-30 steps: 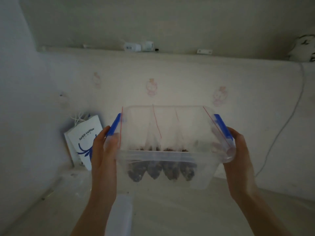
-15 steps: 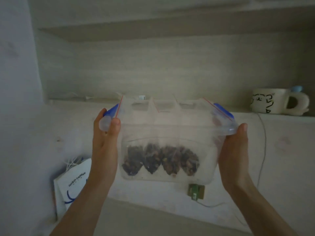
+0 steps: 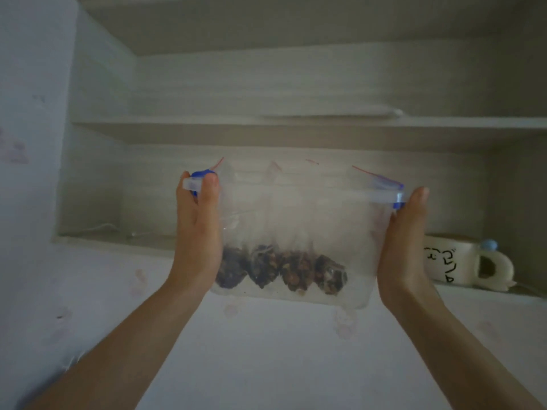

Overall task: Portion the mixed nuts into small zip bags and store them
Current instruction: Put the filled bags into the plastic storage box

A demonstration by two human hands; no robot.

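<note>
I hold a clear plastic box [image 3: 355, 238] with blue side latches up in front of a wall shelf. Several small zip bags of mixed nuts [image 3: 281, 269] stand side by side inside it, their red zip lines sticking above the rim. My left hand [image 3: 196, 232] grips the box's left end, thumb over the rim beside the blue latch. My right hand [image 3: 402, 241] holds the right end, thumb up near the other latch. The box hangs level with the lower shelf opening [image 3: 142, 238].
A white mug with black cartoon marks [image 3: 461, 263] stands on the lower shelf at the right. A thin white cable [image 3: 100, 227] lies on that shelf at the left. A second shelf board [image 3: 266, 125] runs above. Pale walls close in on the left.
Both hands have lifted the box from low near the floor up to shelf height. The view has tilted up, so the paper bag below has left the frame.
</note>
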